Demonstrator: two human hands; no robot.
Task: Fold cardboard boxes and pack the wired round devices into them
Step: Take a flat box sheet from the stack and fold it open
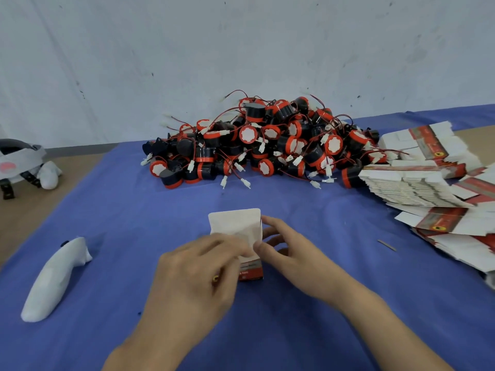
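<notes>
Left hand [198,274] grips the box [233,223] from its left side, fingers curled over the front and hiding most of the lower half. Right hand [292,250] pinches the box's right edge: thumb low at the corner, index finger up beside the flap. Box sits low centre on the blue cloth [120,210], roughly upright, white top flap standing open and pointing away from the person; red printed band shows at its bottom edge (text too blurred to read). Can't tell whether anything is inside. Well beyond the box, the round devices [267,145] lie in a pile at the far side of the cloth: black bodies, red rims, white faces, red wires with white plugs tangled through. On the right the flat boxes [417,183] fan out in a stack, touching the pile's right end, white with red print. At left a white wrapped object [53,279] lies on the cloth, well apart from both hands. Small grey strip [387,245] lies on the cloth between the box and the flat boxes.
</notes>
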